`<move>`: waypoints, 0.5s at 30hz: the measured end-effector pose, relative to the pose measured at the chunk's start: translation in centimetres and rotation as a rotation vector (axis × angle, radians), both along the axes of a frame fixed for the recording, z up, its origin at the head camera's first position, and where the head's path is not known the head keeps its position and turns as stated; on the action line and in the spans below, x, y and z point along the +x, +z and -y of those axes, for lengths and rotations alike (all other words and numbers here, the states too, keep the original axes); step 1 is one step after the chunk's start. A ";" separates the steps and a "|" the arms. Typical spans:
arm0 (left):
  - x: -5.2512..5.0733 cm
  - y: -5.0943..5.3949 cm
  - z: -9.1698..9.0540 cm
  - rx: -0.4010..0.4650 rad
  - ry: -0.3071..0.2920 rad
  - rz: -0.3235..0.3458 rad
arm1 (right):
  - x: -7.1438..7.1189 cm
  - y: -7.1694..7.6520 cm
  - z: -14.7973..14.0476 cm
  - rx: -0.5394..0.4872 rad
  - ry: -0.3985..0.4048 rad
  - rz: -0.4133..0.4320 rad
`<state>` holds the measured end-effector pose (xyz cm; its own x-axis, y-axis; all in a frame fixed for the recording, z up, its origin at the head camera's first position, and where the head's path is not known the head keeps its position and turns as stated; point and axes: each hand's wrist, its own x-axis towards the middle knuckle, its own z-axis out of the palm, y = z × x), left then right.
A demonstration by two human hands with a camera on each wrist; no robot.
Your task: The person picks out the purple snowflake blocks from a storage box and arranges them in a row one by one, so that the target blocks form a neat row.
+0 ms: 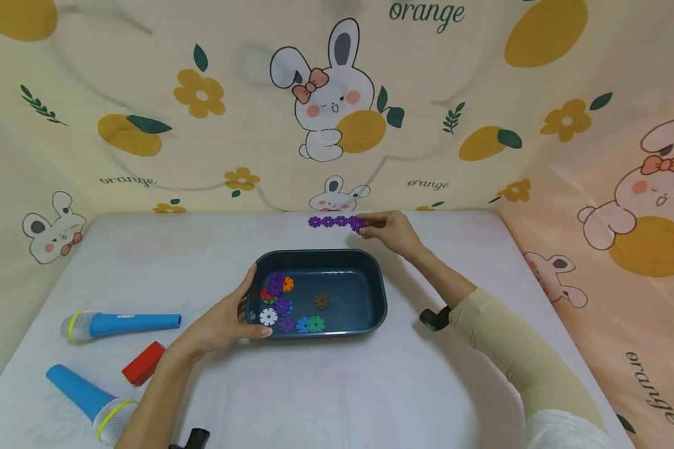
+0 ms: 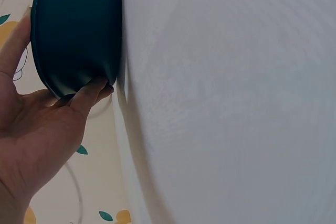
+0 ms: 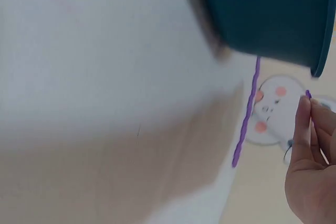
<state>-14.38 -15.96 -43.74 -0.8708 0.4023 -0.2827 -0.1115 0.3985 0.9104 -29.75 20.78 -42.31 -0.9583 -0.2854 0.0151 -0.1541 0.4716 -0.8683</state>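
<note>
My left hand [image 1: 219, 323] grips the left end of a dark teal plastic tray [image 1: 351, 302], thumb at the near corner and fingers along the outer wall [image 2: 79, 30]. Inside the tray, mostly to its left, lie several notched plastic discs in purple, white, green, blue, orange and red; a brown disc [image 1: 321, 302] sits apart from them. Beyond the tray, a row of purple discs [image 1: 328, 222] lies on the table. At the row's right end my right hand [image 1: 394, 232] pinches a purple disc [image 3: 308, 94] between thumb and fingers, raised above the tabletop in the right wrist view.
Two toy microphones, one blue [image 1: 135, 322] and another [image 1: 81, 391] nearer me, lie at the left. Between them is a red block [image 1: 143, 363]. A patterned cloth [image 1: 247, 137] hangs behind the white table [image 1: 337, 386].
</note>
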 end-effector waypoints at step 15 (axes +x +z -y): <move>-0.1 0.1 0.0 0.017 0.005 0.020 | -3.1 -2.6 -3.4 -0.052 -0.189 0.036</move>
<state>-14.45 -15.94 -43.64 -0.8668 0.4033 -0.2931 -0.1316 0.3820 0.9147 -32.88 24.17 -44.94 -0.9949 -0.1000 -0.0099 -0.0356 0.4432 -0.8957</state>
